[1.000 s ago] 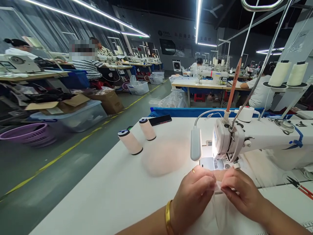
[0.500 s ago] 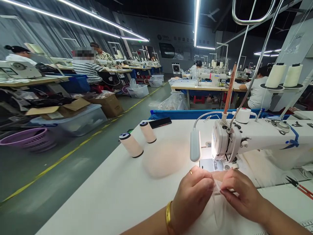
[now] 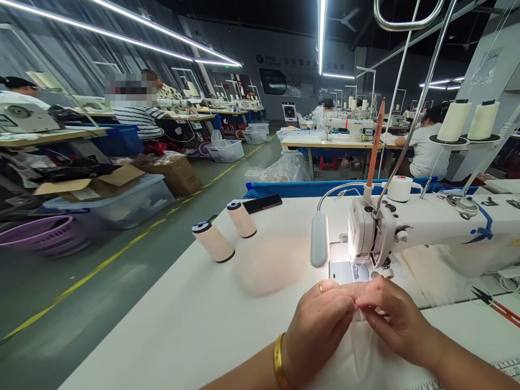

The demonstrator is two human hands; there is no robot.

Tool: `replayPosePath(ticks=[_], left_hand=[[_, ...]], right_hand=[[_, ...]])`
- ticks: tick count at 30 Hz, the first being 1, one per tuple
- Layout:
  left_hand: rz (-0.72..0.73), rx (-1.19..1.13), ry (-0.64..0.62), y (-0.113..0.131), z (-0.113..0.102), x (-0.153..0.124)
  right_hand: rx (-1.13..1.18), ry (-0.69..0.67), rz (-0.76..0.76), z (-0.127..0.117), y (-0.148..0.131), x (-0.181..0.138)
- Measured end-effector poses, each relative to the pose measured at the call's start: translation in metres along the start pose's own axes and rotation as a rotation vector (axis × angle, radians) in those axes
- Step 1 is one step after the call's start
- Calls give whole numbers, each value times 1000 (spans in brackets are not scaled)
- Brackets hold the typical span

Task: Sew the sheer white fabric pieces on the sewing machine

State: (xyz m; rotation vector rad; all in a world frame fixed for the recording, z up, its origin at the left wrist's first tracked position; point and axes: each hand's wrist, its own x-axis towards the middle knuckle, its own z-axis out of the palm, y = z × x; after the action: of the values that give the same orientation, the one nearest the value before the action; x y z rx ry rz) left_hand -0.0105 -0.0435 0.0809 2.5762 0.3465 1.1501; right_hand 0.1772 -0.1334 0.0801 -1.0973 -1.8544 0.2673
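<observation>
A thin, sheer white fabric hangs down from between my hands onto the table's front part. My left hand, with a ring and a gold bangle, pinches its edge with curled fingers. Close beside it, my right hand pinches the same fabric, thumb against fingers; the two hands' fingertips nearly touch. Just beyond them stands the white sewing machine, its needle area and metal plate lit by a lamp. The fabric edge between the fingertips is partly hidden.
Two thread cones and a dark phone lie at the table's back left. A pale sheer piece rests left of the machine. Red-handled snips and a ruler are at right. Co-workers sit at machines beyond.
My hands have drawn closer together, the right one shifting left toward the left fingertips. The fabric stays pinched between them. The whole view has shifted slightly.
</observation>
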Motion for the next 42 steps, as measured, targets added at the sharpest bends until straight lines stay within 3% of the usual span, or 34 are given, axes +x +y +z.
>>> replayPosePath(ticks=[8, 15, 26, 31, 38, 42], left_hand=[[-37, 8, -65, 0, -1, -1], [50, -55, 27, 2, 1, 3], [-16, -100, 72, 1, -4, 2], [-138, -295, 47, -1, -2, 0], [-670, -833, -125, -5, 4, -2], [-758, -901, -136, -7, 7, -3]], right_hand=[[-49, -36, 84, -1, 1, -2], [-65, -13, 48, -2, -1, -2], [72, -44, 300, -2, -1, -6], [219, -54, 400, -3, -3, -4], [369, -22, 517, 0, 0, -1], [372, 16, 544, 2, 1, -3]])
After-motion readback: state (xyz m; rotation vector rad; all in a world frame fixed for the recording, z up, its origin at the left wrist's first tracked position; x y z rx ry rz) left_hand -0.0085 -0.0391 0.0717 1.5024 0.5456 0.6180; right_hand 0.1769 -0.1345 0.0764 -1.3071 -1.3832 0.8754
